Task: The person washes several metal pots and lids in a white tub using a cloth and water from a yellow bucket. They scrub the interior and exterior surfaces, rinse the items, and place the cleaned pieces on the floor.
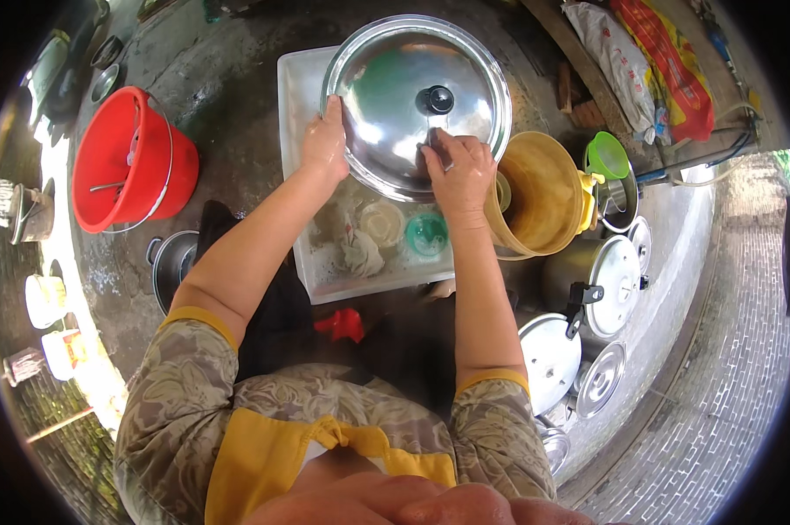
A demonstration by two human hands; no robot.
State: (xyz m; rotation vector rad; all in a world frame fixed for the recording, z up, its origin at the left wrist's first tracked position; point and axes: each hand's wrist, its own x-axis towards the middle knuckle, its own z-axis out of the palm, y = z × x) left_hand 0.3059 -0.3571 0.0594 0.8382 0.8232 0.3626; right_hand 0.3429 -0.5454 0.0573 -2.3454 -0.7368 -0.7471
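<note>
A large round stainless-steel lid (388,85) with a black knob (440,100) is tilted up over a white rectangular plastic tub (303,252). My left hand (325,146) grips the lid's left rim, thumb on top. Bent fingers of my right hand (464,172) rest on the lid's shiny face just below the knob; whether they hold a small scrubber is hidden among dark reflections. Shallow water lies in the tub. In it are a pale round bowl (382,224), a green bowl (427,235) and a crumpled whitish cloth (362,254).
To the left stand a red bucket (172,170) and a dark pot (172,266). Close on the right is a yellowish bucket (546,197), with a green cup (609,157) behind. Pressure cookers (615,285) and metal lids (549,361) line the right side. Sacks (670,72) lie at the upper right.
</note>
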